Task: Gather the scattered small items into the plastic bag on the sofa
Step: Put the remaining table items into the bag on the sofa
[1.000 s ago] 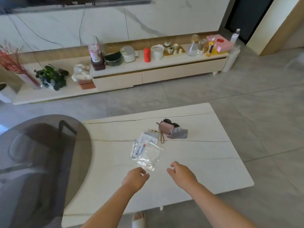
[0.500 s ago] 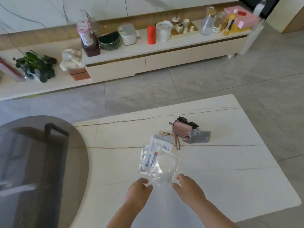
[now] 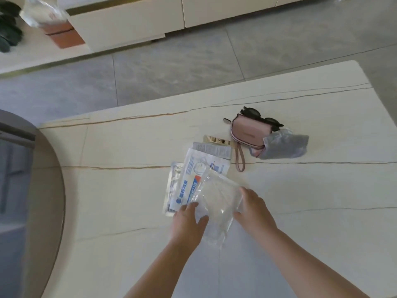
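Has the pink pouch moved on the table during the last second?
No. The pink pouch lies just beyond the same dark vein of the table, its strap crossing it as before; only the camera moved.

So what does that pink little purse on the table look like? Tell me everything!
The pink purse is a small soft pouch, leather-like, with a zip edge and a thin wrist strap trailing toward the person. It lies on the pale table. Dark sunglasses rest against its far side, and a crumpled grey bag touches its right end.

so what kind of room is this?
Likely a home living room: a low marble-look coffee table, a long cream drawer cabinet across the grey tiled floor, and a pink wristlet pouch lying out.
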